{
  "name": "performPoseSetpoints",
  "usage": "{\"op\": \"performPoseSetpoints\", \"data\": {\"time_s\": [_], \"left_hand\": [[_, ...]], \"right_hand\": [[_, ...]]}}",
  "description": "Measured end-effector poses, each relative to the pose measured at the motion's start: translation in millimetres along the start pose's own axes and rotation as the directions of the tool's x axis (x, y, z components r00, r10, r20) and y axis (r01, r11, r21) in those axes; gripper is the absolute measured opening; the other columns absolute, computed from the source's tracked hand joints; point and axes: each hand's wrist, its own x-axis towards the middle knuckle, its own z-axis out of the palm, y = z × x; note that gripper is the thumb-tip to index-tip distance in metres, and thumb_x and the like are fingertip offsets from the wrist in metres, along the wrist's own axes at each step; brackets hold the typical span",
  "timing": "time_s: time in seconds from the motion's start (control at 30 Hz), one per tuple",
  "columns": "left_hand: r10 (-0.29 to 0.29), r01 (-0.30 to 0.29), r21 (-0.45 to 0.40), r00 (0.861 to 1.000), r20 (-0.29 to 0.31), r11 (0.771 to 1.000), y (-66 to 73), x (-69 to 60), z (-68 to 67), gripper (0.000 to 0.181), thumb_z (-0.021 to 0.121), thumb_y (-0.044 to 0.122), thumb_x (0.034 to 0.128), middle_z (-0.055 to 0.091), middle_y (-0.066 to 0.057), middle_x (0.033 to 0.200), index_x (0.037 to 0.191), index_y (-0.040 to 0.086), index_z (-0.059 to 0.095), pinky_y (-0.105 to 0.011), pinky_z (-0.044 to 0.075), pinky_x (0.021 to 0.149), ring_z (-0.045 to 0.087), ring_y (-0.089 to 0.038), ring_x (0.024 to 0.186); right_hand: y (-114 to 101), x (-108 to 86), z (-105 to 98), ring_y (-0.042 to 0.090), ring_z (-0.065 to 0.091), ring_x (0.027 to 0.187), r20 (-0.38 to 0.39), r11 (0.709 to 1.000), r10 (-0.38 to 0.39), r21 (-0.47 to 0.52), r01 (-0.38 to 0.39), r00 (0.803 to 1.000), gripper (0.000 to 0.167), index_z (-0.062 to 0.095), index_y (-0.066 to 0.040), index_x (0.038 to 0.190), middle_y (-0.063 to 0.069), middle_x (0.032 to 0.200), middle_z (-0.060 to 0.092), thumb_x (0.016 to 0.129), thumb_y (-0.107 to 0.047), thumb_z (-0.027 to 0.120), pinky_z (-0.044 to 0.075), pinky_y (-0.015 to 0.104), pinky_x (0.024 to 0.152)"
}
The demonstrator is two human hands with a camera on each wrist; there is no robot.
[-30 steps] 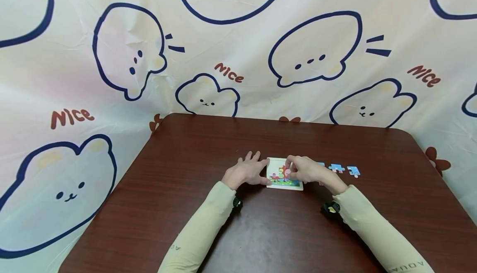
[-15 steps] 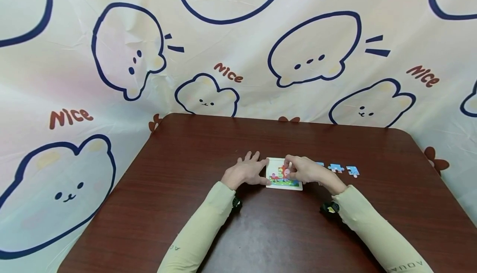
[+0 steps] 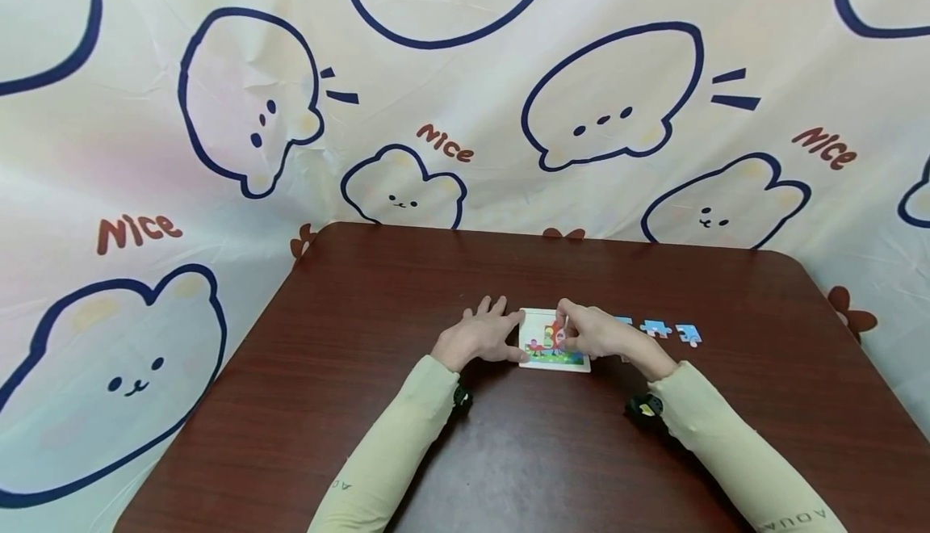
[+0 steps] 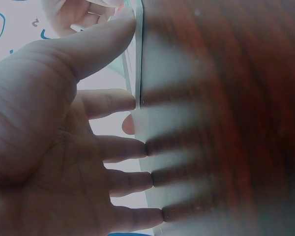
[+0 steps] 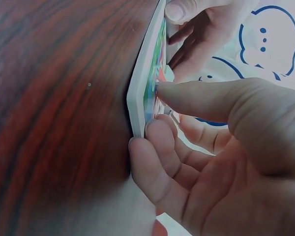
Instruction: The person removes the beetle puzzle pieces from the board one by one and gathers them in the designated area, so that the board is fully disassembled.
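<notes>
A small white-framed picture puzzle [image 3: 536, 321] lies on the table between the hands. The left hand [image 3: 479, 336] has its fingers spread; its thumb and index fingertip touch the frame's left side. In the left wrist view, that hand's [image 4: 49, 128] other fingertips rest on the table beside the frame [image 4: 139, 54]. Above the puzzle's right half, the right hand [image 3: 601, 333] has thumb and index finger closing on a small reddish piece [image 3: 559, 337], partly covered. The right wrist view shows this hand's [image 5: 221, 142] thumb at the picture and its other fingers curled by the frame corner [image 5: 136, 110].
Right of the right hand, loose blue puzzle pieces [image 3: 656, 329] lie on the brown table [image 3: 363, 299], one [image 3: 689, 335] farthest right. Another is partly hidden behind the hand. A cloth [image 3: 494, 97] with cartoon drawings hangs behind the table.
The reddish piece under the right fingers looks slightly turned, and the right index finger has lifted a little. The left hand stays where it was.
</notes>
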Motion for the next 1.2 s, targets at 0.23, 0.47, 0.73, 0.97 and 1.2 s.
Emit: {"op": "performPoseSetpoints", "data": {"time_s": [0.23,0.47,0.73,0.97,1.2], "left_hand": [[-0.002,0.002,0.005,1.000,-0.006,1.000,-0.6,-0.3,-0.2,0.081,0.062,0.057,0.0902,0.010,-0.012,0.166,0.157,0.028,0.026,-0.059,0.017,0.120,0.005,-0.037,0.153],[0.006,-0.006,0.010,1.000,0.003,1.000,-0.3,-0.5,-2.7,0.081,0.061,0.057,0.0911,0.009,-0.013,0.166,0.157,0.028,0.025,-0.059,0.016,0.120,0.005,-0.037,0.153],[0.005,-0.005,0.014,1.000,0.000,1.000,-0.9,0.5,-2.5,0.081,0.061,0.057,0.0904,0.010,-0.012,0.166,0.157,0.028,0.026,-0.059,0.016,0.120,0.006,-0.037,0.153],[0.000,0.000,0.018,1.000,-0.001,1.000,-0.9,0.3,-2.5,0.081,0.061,0.057,0.0905,0.010,-0.012,0.166,0.157,0.028,0.025,-0.059,0.016,0.120,0.005,-0.036,0.153],[0.001,-0.001,0.018,1.000,0.004,1.000,0.7,0.0,-1.3,0.080,0.061,0.056,0.0908,0.009,-0.012,0.166,0.157,0.029,0.025,-0.059,0.016,0.120,0.005,-0.036,0.153]], "right_hand": [[0,-0.3,-1,0.016,0.050,0.065,-0.016,0.997,-0.058,-0.042,0.057,0.998,0.026,0.046,-0.014,0.104,0.003,0.077,0.055,0.091,-0.014,0.070,0.041,0.029,0.058],[-1,-0.7,-2,0.015,0.051,0.068,-0.030,0.995,-0.066,-0.074,0.064,0.997,0.026,0.047,-0.015,0.104,0.001,0.078,0.057,0.091,-0.015,0.070,0.042,0.028,0.061],[-6,-2.8,-5,0.015,0.050,0.067,-0.055,0.994,-0.095,-0.064,0.092,0.994,0.020,0.048,-0.014,0.099,0.001,0.077,0.057,0.093,-0.014,0.067,0.041,0.029,0.060],[-10,-3.1,-7,0.014,0.050,0.068,-0.082,0.991,-0.127,-0.062,0.122,0.989,0.014,0.051,-0.014,0.091,0.000,0.078,0.058,0.094,-0.015,0.065,0.040,0.028,0.059],[-7,-5.0,-11,0.012,0.051,0.065,-0.087,0.988,-0.148,-0.063,0.143,0.985,0.014,0.054,-0.014,0.087,-0.001,0.079,0.059,0.094,-0.015,0.065,0.042,0.026,0.058]]}}
